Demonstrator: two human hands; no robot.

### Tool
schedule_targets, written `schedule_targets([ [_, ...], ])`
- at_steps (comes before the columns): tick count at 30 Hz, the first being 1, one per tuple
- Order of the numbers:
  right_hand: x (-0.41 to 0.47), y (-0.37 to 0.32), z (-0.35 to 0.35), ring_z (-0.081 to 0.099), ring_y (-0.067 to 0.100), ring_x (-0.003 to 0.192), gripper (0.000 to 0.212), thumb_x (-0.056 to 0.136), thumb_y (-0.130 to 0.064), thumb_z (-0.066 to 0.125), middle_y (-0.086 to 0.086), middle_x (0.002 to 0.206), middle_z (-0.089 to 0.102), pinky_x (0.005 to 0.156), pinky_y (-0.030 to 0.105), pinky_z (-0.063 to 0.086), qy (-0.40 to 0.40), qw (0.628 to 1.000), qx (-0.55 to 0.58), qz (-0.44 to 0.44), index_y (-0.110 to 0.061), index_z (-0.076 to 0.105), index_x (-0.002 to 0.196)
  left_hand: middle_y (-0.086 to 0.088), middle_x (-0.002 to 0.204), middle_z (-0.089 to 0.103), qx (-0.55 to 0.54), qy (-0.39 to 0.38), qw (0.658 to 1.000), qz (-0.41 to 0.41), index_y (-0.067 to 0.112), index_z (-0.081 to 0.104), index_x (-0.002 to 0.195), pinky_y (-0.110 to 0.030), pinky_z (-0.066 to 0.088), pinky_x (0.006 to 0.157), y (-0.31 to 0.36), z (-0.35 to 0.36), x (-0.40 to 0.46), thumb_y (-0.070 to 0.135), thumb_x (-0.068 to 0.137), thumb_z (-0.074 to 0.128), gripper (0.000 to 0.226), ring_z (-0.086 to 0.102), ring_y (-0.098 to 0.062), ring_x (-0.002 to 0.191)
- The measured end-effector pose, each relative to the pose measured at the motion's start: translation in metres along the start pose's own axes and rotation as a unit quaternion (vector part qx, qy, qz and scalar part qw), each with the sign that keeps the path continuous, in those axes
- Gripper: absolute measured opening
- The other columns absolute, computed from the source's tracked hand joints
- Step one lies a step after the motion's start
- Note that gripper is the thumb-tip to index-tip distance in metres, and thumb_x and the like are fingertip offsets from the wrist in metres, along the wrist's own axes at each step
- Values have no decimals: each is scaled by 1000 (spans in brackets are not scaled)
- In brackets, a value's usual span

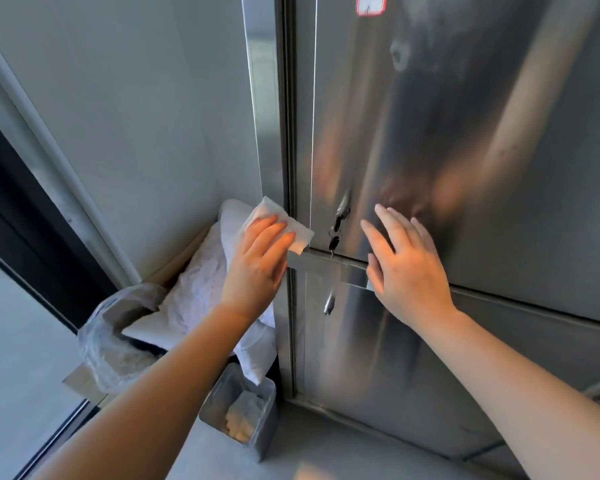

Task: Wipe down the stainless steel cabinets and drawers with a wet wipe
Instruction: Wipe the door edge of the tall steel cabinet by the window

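Head: straight fingers (267, 233) on wipe (284, 225)

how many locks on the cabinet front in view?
2. The upper lock, with keys hanging from it, sits on the upper door above the seam; the lower lock sits just below the seam. More may lie out of frame.

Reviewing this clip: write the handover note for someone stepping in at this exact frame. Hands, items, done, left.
Left hand: straight fingers press the wet wipe against the left edge of the upper cabinet door.
Right hand: open, fingers spread flat on that door by the horizontal handle.
Keys hang in the lock above the handle.
Done: cannot be judged; the steel shows no clear wiped area.
Left: door face, handle, lower door.
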State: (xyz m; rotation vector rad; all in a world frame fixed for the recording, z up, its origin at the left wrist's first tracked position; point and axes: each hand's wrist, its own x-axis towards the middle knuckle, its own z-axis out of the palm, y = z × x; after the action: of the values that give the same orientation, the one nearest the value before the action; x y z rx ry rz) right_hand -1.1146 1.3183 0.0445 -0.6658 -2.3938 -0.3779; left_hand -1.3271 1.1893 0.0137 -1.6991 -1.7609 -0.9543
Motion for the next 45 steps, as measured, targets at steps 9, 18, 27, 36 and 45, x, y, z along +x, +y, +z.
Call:
schedule_targets([
  [9,-87,-7,53,51,36,126,51,78,-9,70,19,137,53,105,54,41,-74,997,29,16,-4,61,128,-19,123,64,3,-79,992,-98,-2,69,114,-51,39,110,23,37,-104,15,95,50,32,55,-38,123],
  [18,-144,-17,112,47,34,132,46,82,-10,64,17,139,53,107,56,39,-48,998,34,29,-7,62,127,-19,124,64,26,-54,988,-144,-3,69,113,-48,35,112,37,73,-157,4,92,62,23,54,-38,124],
  [27,-151,-22,200,28,33,143,59,82,-14,62,15,151,39,112,64,22,69,995,-43,-64,-12,52,140,-17,132,60,-25,106,979,-173,-1,66,122,-47,32,114,8,152,-178,-2,88,61,34,44,-31,133],
  [36,-138,6,263,14,31,149,69,97,-50,43,11,161,19,115,65,8,183,968,-171,-25,-12,29,153,-20,120,65,-73,322,939,-91,-7,67,114,-53,38,110,-24,215,-149,2,95,50,27,53,-35,124],
  [45,-131,19,293,11,29,150,68,99,-49,33,9,163,11,116,64,5,250,938,-237,-34,-13,20,155,-22,131,59,-26,306,952,-17,-9,61,124,-57,37,109,-45,254,-130,-9,92,55,33,51,-42,128],
])
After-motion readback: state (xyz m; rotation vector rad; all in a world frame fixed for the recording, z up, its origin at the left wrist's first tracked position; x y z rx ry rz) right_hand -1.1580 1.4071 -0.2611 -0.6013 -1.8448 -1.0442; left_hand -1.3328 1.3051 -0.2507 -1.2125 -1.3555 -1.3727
